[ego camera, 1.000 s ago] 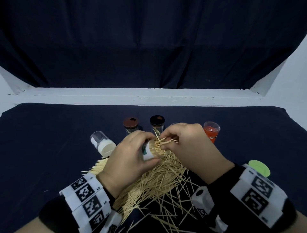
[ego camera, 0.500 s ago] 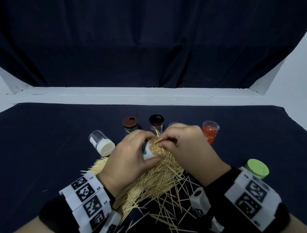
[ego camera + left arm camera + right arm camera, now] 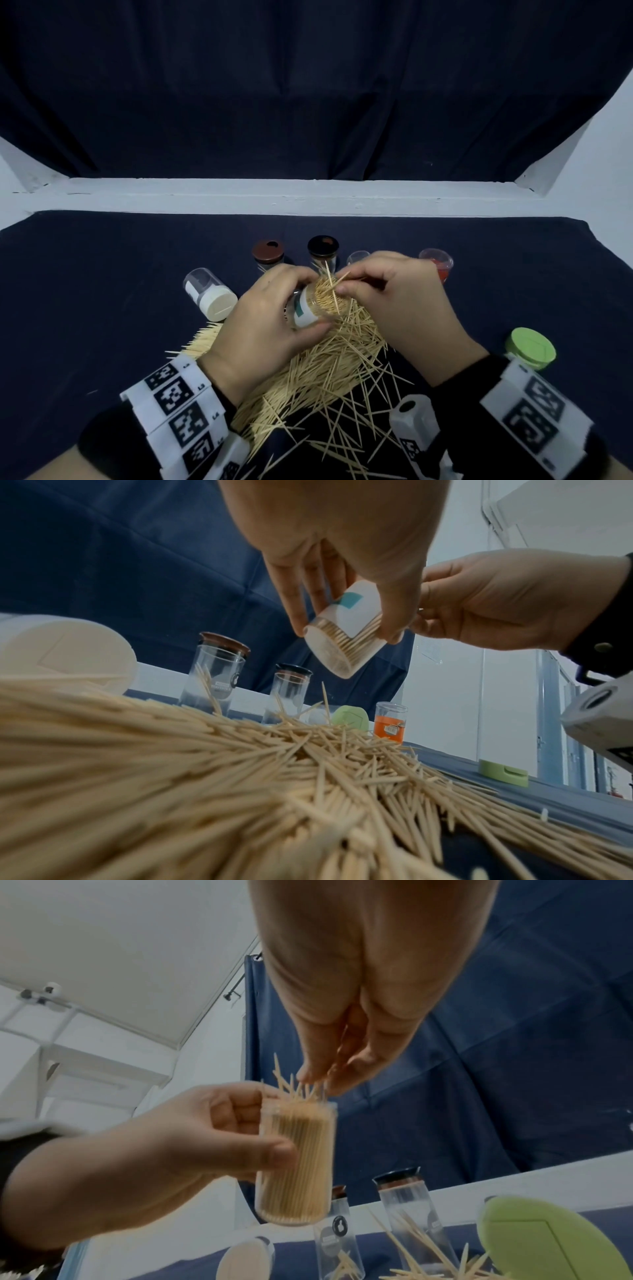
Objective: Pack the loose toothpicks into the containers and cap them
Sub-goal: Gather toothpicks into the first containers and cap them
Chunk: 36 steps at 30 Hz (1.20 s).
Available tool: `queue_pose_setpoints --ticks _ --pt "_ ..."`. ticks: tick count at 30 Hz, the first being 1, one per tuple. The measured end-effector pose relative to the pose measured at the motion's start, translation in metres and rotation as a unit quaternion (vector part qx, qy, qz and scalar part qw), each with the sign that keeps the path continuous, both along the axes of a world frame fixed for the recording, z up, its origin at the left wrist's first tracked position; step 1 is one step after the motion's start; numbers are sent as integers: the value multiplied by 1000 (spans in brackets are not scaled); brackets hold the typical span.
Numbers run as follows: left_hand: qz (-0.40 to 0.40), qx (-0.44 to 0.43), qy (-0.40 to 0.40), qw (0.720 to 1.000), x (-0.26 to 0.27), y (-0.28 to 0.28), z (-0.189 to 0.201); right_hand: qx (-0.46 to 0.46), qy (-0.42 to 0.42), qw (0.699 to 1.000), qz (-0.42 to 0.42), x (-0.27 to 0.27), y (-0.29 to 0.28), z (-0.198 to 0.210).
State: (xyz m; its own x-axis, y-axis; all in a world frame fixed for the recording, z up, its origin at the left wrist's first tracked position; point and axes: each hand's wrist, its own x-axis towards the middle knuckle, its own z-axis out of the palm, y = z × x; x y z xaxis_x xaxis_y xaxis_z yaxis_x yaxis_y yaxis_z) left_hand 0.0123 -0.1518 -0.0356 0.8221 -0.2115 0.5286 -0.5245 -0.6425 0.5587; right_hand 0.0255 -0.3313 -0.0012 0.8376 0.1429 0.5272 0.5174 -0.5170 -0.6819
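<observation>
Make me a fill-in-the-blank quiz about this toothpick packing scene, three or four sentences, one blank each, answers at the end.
1. The left hand grips a clear container packed with ____.
2. The right hand works at the container's ____ end.
3. The white-capped container lies on its ____.
4. The loose cap beside the right wrist is ____ in colour.

Missing words: toothpicks; open; side; green
</observation>
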Motion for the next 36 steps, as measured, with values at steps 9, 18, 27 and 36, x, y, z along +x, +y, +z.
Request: queue_pose_setpoints --ticks 9,18,27,36 --pt "-3 5 -28 1000 0 5 0 21 88 994 57 -6 -3 9" --pt "-9 6 -20 1000 1 5 0 44 51 997 23 -5 5 4" --pt "-46 11 -32 998 -1 0 -1 31 209 977 -2 7 7 14" --pt "-16 -13 -26 999 0 4 1 140 90 986 14 -5 -2 10"
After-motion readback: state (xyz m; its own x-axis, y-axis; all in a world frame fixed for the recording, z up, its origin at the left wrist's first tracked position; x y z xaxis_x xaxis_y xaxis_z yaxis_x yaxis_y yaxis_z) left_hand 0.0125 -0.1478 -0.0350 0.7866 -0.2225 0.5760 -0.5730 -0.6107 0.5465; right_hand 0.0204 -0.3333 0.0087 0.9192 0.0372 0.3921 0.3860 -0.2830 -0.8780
